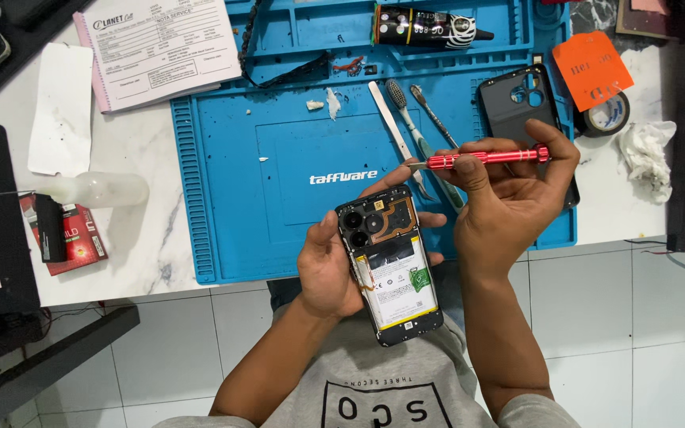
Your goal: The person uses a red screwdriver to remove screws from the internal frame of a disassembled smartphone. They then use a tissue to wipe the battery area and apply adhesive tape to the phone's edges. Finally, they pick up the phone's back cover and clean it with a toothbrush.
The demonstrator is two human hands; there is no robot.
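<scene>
— Red screwdriver pinched in the right hand, fingers closed round its shaft, lying nearly level, tip aimed left. Phone?

— Sat just below and left of that tip: opened phone, back off, clasped along its edges by the left hand. Long axis ran top to bottom, camera end nearest the tip.

— Labels?

— White sticker with green corner mid-phone. Orange tag up and right of the grip; white form far left.
</scene>
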